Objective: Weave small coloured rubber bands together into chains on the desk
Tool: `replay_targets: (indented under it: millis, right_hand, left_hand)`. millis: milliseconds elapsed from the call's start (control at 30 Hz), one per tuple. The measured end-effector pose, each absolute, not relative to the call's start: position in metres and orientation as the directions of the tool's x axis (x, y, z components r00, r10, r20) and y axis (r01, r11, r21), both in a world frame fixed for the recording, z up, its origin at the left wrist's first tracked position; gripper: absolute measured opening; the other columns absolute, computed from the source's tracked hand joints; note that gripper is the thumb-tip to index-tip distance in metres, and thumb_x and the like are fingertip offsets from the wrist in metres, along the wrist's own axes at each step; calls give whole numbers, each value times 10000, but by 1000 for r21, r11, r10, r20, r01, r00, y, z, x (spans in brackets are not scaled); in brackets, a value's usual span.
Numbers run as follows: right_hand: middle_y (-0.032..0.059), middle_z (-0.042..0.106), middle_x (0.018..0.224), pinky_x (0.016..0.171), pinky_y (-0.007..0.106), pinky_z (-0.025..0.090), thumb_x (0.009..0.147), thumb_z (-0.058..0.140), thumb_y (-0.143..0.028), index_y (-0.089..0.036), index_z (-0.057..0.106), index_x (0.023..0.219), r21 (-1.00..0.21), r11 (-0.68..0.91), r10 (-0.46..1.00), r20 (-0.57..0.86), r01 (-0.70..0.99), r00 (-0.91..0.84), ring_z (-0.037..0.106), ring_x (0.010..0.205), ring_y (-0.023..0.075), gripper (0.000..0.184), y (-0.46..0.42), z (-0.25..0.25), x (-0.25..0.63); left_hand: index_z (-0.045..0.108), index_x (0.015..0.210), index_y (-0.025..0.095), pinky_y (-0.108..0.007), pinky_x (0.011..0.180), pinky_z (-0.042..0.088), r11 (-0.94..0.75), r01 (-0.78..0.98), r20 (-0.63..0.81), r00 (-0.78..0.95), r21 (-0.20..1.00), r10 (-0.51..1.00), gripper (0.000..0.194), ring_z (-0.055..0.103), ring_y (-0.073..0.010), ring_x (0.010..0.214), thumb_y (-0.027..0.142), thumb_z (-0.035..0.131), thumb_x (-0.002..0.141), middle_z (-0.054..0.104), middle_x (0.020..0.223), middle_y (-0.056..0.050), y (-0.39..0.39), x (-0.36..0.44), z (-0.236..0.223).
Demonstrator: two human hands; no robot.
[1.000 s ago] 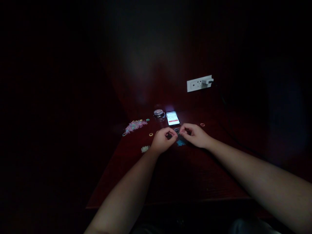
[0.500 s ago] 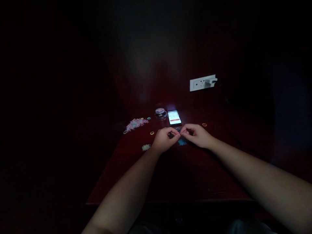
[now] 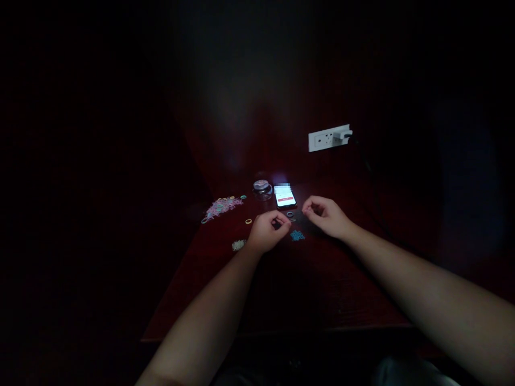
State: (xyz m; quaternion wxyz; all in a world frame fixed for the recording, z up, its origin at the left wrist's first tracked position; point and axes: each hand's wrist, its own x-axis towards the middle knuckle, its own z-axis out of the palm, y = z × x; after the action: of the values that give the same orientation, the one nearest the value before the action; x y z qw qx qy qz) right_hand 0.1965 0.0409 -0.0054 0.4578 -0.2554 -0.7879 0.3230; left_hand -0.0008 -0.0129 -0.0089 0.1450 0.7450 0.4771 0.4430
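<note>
Pale band (image 3: 293, 220) juts rightward from my left hand's (image 3: 265, 231) pinched fingers, right of and below frame centre, long axis nearly level. My right hand (image 3: 329, 219) hangs apart, farther right, fingertips drawn together; I can't tell whether they grip anything.

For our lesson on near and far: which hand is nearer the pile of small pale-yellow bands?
Left: the left hand is just beside the pile; the right hand is farther right.
</note>
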Motion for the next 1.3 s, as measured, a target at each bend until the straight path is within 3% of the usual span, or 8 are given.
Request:
replay_targets:
  millis: [133, 333, 1300]
  right_hand:
    - [-23, 485, 653, 525, 230, 346, 783, 601, -263, -153, 587, 914, -808, 588, 680, 463, 45, -569, 425, 566, 102, 172, 35, -8, 192]
    - [-1, 517, 654, 548, 233, 370, 805, 584, -294, -138, 614, 785, -790, 606, 673, 447, 92, -590, 447, 593, 106, 160, 27, -5, 187]
    - [-24, 480, 614, 512, 221, 344, 763, 613, -286, -149, 581, 751, -811, 582, 696, 457, 62, -554, 418, 553, 91, 141, 31, -5, 188]
  left_hand:
    - [667, 768, 152, -232, 646, 456, -502, 568, 513, 157, 652, 844, 114, 597, -121, 671, 256, 622, 784, 685, 742, -24, -14, 1, -8]
    - [666, 785, 155, -237, 655, 465, -513, 562, 510, 178, 649, 841, 136, 612, -128, 698, 285, 623, 794, 691, 772, -33, -14, 0, -8]
    - [668, 781, 158, -232, 662, 456, -518, 580, 539, 157, 628, 828, 110, 591, -119, 687, 256, 620, 791, 688, 763, -21, -13, 1, -8]
